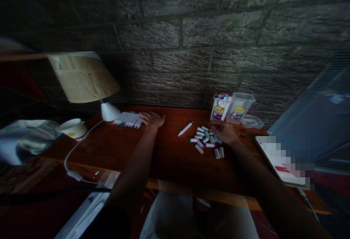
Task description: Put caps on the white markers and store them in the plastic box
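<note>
My left hand lies with fingers spread at the right end of a row of white markers, its fingertips touching them. A scattered pile of white marker caps with coloured ends lies right of the middle of the table. Over the far right side of that pile is my right hand, its fingers bent together; whether something is between them is too dark and small to make out. One uncapped white marker lies alone between the two hands.
Behind my right hand stand a clear box of markers, a second clear box and a lid. A lamp, its cord and a white cup are at left. A book lies at right.
</note>
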The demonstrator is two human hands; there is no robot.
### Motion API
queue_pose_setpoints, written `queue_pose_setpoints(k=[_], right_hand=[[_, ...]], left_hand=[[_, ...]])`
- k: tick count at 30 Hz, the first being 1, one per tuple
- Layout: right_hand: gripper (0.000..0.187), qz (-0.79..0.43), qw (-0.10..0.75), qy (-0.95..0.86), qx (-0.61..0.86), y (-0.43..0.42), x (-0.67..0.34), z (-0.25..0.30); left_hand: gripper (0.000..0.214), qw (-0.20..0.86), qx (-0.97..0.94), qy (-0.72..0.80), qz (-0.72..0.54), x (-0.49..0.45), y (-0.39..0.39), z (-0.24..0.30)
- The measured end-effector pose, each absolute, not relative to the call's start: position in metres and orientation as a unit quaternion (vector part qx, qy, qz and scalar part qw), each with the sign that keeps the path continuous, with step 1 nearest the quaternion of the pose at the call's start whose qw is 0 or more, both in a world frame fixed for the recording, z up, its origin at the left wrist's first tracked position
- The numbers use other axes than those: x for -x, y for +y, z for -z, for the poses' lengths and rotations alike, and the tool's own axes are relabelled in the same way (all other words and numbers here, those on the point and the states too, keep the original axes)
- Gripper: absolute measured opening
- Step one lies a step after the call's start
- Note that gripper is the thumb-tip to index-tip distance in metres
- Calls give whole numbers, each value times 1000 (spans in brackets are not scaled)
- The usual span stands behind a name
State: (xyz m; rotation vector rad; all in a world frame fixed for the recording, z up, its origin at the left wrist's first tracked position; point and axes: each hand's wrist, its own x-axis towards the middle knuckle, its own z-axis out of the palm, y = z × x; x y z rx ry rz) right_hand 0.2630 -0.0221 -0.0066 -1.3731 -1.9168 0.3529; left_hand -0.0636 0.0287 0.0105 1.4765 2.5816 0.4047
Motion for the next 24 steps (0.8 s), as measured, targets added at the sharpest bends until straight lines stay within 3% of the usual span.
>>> queue_pose_setpoints(k=[4,14,17,21,24], right_hand=[[20,-140,366,-744,542,-23,-263,5],[21,-148,358,-744,545,-22,-263,7],[21,-154,363,-743,541,-23,-261,6],[19,-158,373,-740,537,-23,-260,5],[18,-143,387,-730,545,-22,-261,6]], left_hand=[[104,102,-492,857,-114,57,29,-7],[95,70,-506,852,-114,62,30,-7],[76,40,-593,785,-177,43,21,-16],[48,150,-748,603,-233,8,6,-23],[31,163,-788,552,-216,-7,-1,-15]])
